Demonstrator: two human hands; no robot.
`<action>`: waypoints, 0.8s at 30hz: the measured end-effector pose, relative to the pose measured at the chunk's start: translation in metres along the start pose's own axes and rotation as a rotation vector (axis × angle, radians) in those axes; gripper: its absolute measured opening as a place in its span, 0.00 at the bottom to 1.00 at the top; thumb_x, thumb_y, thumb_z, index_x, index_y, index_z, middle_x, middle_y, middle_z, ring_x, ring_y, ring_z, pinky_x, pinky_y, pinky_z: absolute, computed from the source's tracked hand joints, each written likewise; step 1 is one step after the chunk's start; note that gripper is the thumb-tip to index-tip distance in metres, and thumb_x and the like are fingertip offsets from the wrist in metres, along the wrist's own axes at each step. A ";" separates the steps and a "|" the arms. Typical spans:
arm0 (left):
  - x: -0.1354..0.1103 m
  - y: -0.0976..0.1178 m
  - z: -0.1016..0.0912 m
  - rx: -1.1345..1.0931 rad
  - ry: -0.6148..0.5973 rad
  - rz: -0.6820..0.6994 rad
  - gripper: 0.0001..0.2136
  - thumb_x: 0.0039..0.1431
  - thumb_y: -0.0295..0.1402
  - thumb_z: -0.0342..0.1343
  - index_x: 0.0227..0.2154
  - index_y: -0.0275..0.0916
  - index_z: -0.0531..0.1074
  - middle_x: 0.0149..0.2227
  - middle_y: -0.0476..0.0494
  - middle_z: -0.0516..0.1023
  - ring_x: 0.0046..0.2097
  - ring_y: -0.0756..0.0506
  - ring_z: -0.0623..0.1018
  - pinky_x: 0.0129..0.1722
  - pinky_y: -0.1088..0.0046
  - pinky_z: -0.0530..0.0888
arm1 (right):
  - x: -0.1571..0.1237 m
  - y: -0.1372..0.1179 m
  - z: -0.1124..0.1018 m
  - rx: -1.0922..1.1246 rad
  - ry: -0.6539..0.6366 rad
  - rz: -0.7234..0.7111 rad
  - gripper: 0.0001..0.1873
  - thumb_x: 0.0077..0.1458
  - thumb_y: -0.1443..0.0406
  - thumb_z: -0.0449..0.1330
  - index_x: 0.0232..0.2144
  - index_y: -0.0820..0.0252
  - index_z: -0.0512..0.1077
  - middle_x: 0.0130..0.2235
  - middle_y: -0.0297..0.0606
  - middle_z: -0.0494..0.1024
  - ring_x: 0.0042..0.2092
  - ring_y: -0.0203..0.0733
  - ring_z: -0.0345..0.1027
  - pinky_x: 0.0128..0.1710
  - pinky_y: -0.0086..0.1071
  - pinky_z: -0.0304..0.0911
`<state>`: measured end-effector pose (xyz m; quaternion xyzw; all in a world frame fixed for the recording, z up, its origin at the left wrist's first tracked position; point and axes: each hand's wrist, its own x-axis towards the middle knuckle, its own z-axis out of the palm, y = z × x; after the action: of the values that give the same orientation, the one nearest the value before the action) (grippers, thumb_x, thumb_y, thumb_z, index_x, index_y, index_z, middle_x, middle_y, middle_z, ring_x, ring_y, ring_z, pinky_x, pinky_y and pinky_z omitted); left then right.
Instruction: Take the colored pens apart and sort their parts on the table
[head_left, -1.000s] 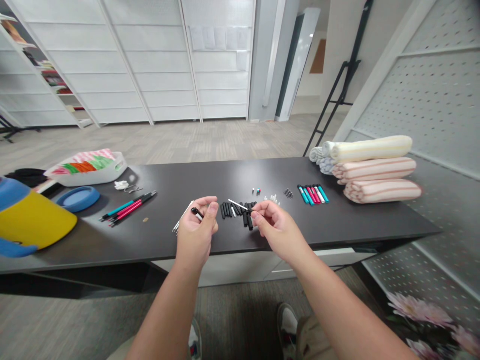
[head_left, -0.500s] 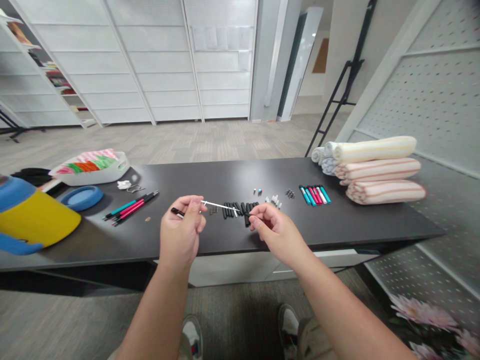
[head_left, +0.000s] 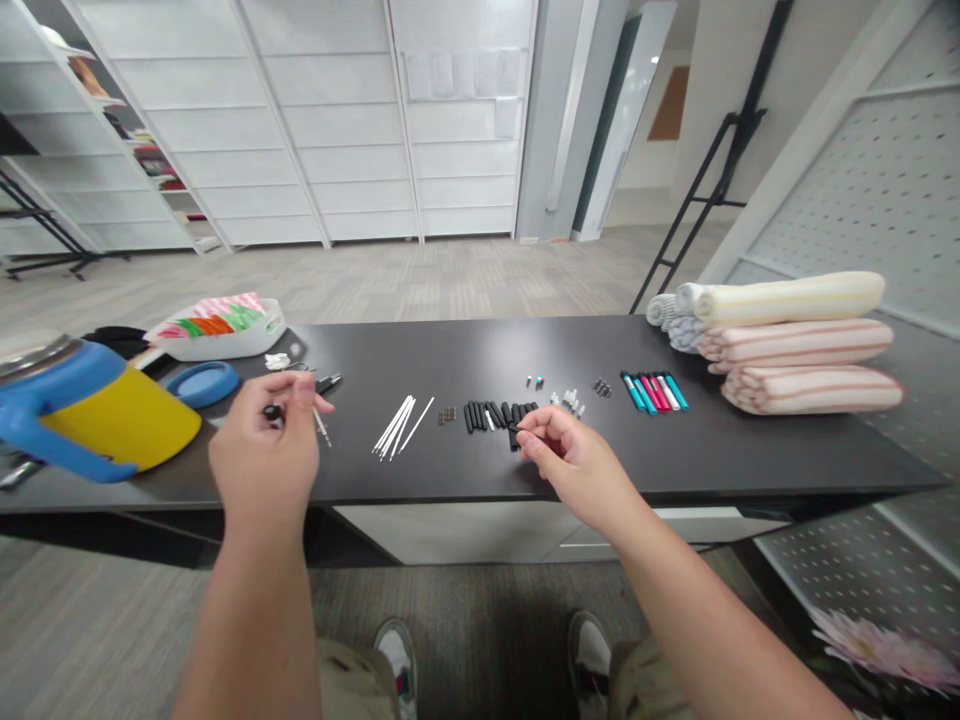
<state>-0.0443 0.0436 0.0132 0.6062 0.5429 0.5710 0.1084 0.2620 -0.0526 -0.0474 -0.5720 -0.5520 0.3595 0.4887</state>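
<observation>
My left hand (head_left: 264, 447) is closed around a black pen part (head_left: 271, 412), and a thin refill tip (head_left: 323, 431) sticks out to its right. It hovers over the table's left side, above some loose pens (head_left: 327, 382). My right hand (head_left: 571, 456) pinches a black barrel piece (head_left: 516, 430) at the near end of a row of black barrels (head_left: 491, 413). A bundle of white refills (head_left: 400, 424) lies between the hands, with small springs (head_left: 448, 414) beside it.
Finished teal and pink pens (head_left: 651, 390) lie to the right, with small caps (head_left: 535, 380) and white tips (head_left: 570, 400) nearby. Rolled towels (head_left: 795, 340) are stacked at far right. At left are a blue and yellow jug (head_left: 90, 415), a blue lid (head_left: 202, 383) and a white tray (head_left: 225, 335).
My left hand has swung left with the pen part and the white refill that was held between both hands. My right hand stays at the black barrels. The view has turned left.
</observation>
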 end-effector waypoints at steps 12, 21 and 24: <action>0.009 -0.013 0.039 0.349 -0.383 0.115 0.14 0.68 0.45 0.55 0.47 0.44 0.79 0.40 0.46 0.86 0.39 0.42 0.82 0.43 0.70 0.72 | -0.002 0.001 -0.001 -0.050 -0.030 -0.007 0.11 0.66 0.54 0.61 0.43 0.55 0.73 0.33 0.33 0.77 0.32 0.38 0.65 0.30 0.31 0.56; 0.012 -0.023 0.023 0.567 -0.568 0.034 0.12 0.64 0.45 0.56 0.36 0.44 0.80 0.37 0.45 0.85 0.41 0.39 0.81 0.38 0.68 0.69 | -0.002 0.001 -0.001 -0.046 -0.035 -0.009 0.12 0.66 0.54 0.61 0.43 0.55 0.73 0.33 0.33 0.77 0.33 0.38 0.67 0.31 0.32 0.57; 0.011 -0.025 0.020 0.591 -0.667 -0.009 0.11 0.63 0.45 0.58 0.35 0.44 0.80 0.34 0.46 0.84 0.39 0.40 0.81 0.35 0.69 0.67 | -0.002 0.001 -0.001 -0.053 -0.031 -0.010 0.12 0.66 0.54 0.61 0.43 0.56 0.73 0.33 0.33 0.77 0.33 0.39 0.67 0.32 0.32 0.58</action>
<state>-0.0438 0.0720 -0.0060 0.7597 0.6209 0.1642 0.1021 0.2627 -0.0542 -0.0481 -0.5763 -0.5717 0.3515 0.4664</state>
